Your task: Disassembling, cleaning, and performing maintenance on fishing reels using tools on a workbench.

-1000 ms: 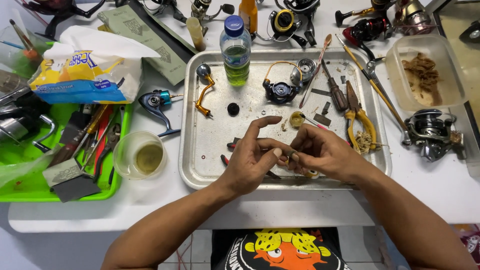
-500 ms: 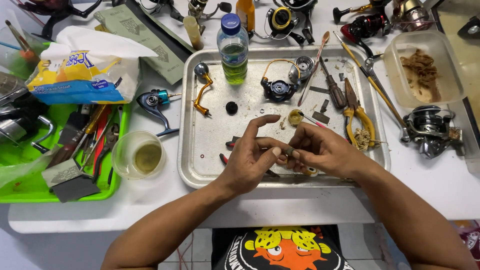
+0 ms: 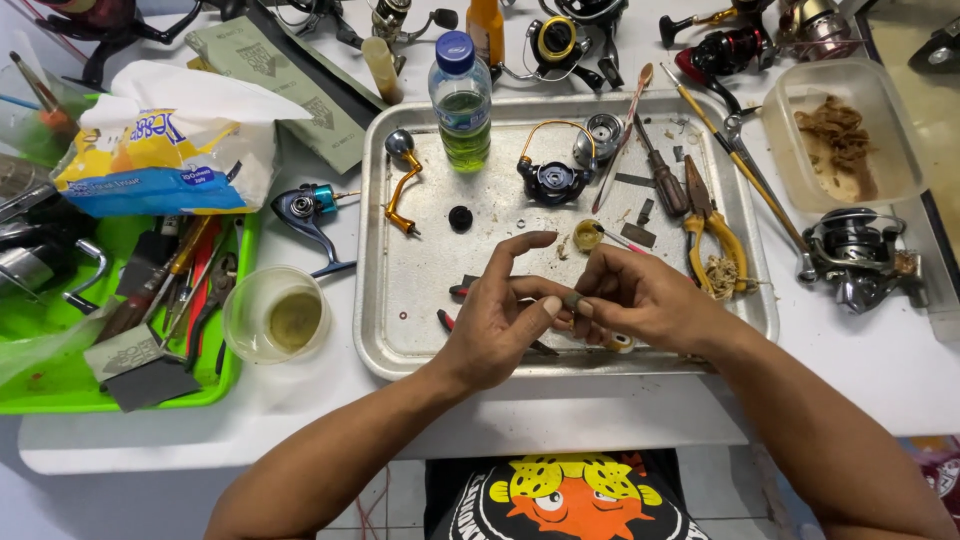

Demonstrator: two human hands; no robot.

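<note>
Both forearms come up from the bottom edge and meet mid-frame over the tray (image 3: 400,340). Left hand (image 3: 500,325): index finger raised and curled, thumb pinching a small grey ring (image 3: 573,300). Right hand (image 3: 640,300): fingers curled, fingertips narrow on the same ring from the other side. Ring sits between both hands, above the tray's lower centre. Versus half a second earlier: hands in almost the same spot, pinch unchanged. Pliers (image 3: 712,235) lie right of the hands on the tray.

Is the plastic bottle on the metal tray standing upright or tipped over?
Upright: the bottle stands on its base in the tray, blue cap on top.
</note>
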